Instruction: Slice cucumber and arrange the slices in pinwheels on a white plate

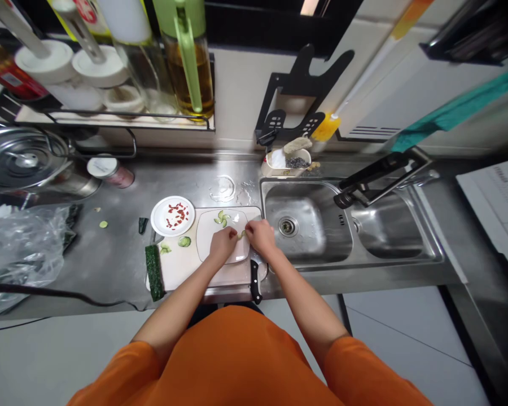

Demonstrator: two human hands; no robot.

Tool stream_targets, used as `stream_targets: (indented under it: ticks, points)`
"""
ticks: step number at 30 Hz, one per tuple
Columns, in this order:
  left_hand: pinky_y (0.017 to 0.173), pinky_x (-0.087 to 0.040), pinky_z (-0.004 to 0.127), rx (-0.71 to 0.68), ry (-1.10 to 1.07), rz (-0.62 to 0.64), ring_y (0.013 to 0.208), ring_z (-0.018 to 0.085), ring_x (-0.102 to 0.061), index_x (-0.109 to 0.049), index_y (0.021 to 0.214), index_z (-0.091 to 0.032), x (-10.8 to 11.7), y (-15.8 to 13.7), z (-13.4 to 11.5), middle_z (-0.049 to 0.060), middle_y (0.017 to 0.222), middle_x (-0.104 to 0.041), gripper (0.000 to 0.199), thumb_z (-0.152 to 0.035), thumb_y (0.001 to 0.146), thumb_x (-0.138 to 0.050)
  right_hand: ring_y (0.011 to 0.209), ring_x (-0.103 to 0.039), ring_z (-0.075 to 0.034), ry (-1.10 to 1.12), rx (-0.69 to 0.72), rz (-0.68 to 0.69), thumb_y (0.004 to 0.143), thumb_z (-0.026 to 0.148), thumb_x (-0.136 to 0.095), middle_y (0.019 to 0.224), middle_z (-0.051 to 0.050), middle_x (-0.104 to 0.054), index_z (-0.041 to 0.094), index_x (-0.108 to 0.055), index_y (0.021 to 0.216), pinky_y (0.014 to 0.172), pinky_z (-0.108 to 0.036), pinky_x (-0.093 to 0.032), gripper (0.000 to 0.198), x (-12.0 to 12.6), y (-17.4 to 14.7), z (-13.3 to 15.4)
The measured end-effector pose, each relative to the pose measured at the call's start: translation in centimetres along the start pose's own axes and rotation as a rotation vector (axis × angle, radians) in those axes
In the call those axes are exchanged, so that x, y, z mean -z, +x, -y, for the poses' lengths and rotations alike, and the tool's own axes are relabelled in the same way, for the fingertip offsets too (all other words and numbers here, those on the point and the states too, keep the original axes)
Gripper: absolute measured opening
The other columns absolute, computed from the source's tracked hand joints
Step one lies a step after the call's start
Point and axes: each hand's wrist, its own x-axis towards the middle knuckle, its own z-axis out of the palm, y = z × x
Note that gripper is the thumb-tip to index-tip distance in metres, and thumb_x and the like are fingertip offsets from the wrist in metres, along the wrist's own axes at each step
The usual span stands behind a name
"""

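Observation:
My left hand (223, 243) and my right hand (260, 235) meet above the right part of a squarish white plate (206, 239). Their fingertips pinch a small pale-green cucumber slice (241, 234) between them. Several curved cucumber slices (222, 218) lie at the plate's far side. Under the plate is a light cutting board (180, 270), with cut cucumber pieces (184, 241) to the left. A dark green cucumber length (154, 272) rests across the board's left edge. The black-handled knife (256, 282) lies near my right wrist, its blade partly hidden.
A round white plate (156, 217) holding red chopped bits overlaps the board's far-left corner. To the right is a steel sink (309, 225) with a black faucet (372, 177). Plastic bags (21, 242), a lidded pot (29, 160) and a small jar (110, 171) stand left.

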Motion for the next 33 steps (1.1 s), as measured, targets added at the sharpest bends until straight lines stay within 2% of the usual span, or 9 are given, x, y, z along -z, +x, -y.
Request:
stream_targets:
  ticks: [9,15,22,28,33]
  points:
    - [0.069,-0.041,0.03,-0.025,0.143,0.008,0.08,0.022,-0.061,-0.067,0.088,-0.02,-0.7,0.2,0.2,0.007,0.086,-0.069,0.017,-0.023,0.083,-0.051,0.099,-0.045,-0.026,-0.114,0.073,0.005,0.088,0.023,-0.048,0.097,-0.009,-0.067,0.022,-0.068,0.092,0.073,-0.034,-0.031,0.021,-0.3,0.4,0.2]
    - [0.073,-0.042,0.031,-0.069,0.242,0.016,0.086,0.022,-0.059,-0.065,0.092,-0.019,-1.2,0.2,0.6,0.008,0.09,-0.066,0.019,-0.024,0.085,-0.048,0.103,-0.041,-0.026,-0.215,0.084,0.045,0.092,0.025,-0.045,0.101,-0.011,-0.065,0.02,-0.066,0.096,0.074,-0.034,-0.031,0.023,-0.2,0.3,0.6]
    - [0.078,-0.044,0.03,-0.157,0.322,-0.093,0.094,0.02,-0.057,-0.063,0.102,-0.019,-1.8,-0.2,1.1,0.009,0.107,-0.058,0.021,-0.027,0.088,-0.05,0.103,-0.038,-0.026,-0.283,0.088,0.016,0.093,0.024,-0.041,0.104,-0.01,-0.062,0.02,-0.065,0.097,0.072,-0.032,-0.031,0.024,-0.4,0.0,0.6]
    - [0.077,-0.044,0.031,-0.261,0.389,-0.08,0.091,0.02,-0.056,-0.066,0.089,-0.019,-2.0,-0.4,1.5,0.007,0.092,-0.059,0.022,-0.025,0.09,-0.045,0.102,-0.038,-0.025,-0.258,0.073,-0.02,0.094,0.027,-0.041,0.105,-0.011,-0.06,0.021,-0.064,0.1,0.073,-0.032,-0.031,0.024,-0.9,-0.4,0.3]
    - [0.078,-0.046,0.032,-0.352,0.371,-0.12,0.09,0.02,-0.055,-0.068,0.086,-0.018,-2.3,-0.5,2.2,0.008,0.092,-0.06,0.022,-0.025,0.089,-0.047,0.102,-0.04,-0.026,-0.231,0.053,-0.124,0.095,0.03,-0.04,0.103,-0.01,-0.06,0.021,-0.064,0.101,0.073,-0.032,-0.03,0.027,-1.7,-2.4,-0.2]
